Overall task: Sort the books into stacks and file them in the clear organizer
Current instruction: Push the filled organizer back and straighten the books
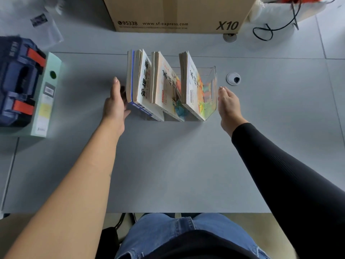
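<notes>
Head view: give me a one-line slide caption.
Three stacks of books stand filed in the clear organizer on the grey table, left hand and right hand open at its sides.

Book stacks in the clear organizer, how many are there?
3 stacks: the left stack beside the left hand, the middle stack, the right stack nearest the right hand. Single books can't be counted.

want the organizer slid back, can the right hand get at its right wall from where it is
Probably yes: the right hand is open just beside the organizer, with only bare table between.
</notes>
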Demonstrator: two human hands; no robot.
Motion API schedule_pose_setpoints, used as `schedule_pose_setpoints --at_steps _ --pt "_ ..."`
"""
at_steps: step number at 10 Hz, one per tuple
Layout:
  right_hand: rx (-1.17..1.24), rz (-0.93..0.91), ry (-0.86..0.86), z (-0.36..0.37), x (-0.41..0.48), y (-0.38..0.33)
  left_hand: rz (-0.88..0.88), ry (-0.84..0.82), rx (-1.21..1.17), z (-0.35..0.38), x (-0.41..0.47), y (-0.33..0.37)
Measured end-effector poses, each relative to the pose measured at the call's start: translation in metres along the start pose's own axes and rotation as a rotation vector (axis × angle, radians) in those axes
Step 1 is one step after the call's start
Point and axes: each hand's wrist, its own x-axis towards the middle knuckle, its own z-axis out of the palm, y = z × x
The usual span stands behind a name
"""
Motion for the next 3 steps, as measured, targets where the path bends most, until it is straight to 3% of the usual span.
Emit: schedule_pose_setpoints --at_steps 1,3 --pt "0.025 0.008 0.024 -0.012 -0.003 -0.006 0.033 0.040 0.002 -0.015 -0.006 0.004" --pt "0.054 0.008 0.017 -0.033 -0.023 -0.008 0.110 -0.040 0.033 -0.035 -0.040 0.011"
